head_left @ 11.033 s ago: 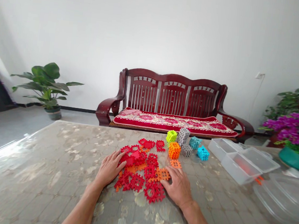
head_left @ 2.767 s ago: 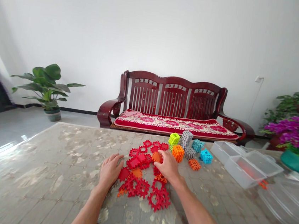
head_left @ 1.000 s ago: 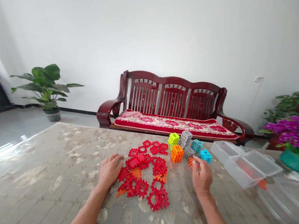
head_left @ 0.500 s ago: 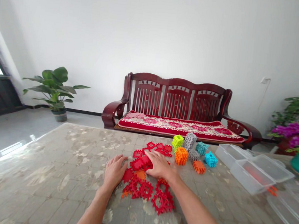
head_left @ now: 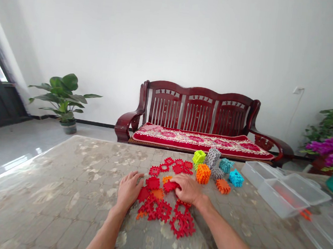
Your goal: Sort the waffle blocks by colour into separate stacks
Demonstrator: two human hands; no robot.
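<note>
Flat red pieces with toothed edges [head_left: 163,210] lie spread over the patterned tablecloth, some overlapping, with an orange piece [head_left: 157,194] among them. My left hand [head_left: 129,188] rests palm down at the left edge of the spread, its fingers apart, beside a solid red piece [head_left: 143,194]. In the middle of the spread, my right hand [head_left: 187,188] has its fingertips on a solid red piece [head_left: 170,186]. The thumb is partly hidden under that hand. A small orange piece [head_left: 166,179] lies just beyond these fingertips.
Behind the spread at right stand stacks of pieces: lime [head_left: 199,157], orange [head_left: 203,173], grey [head_left: 213,158] and blue [head_left: 236,178]. Farther right are clear plastic boxes [head_left: 284,196] and a clear lid [head_left: 323,232]. A wooden bench [head_left: 199,108] stands beyond the table [head_left: 58,192].
My right hand has drawn back to the right, and a red piece under its fingers has come away from the one on its left. My left hand has hardly moved.
</note>
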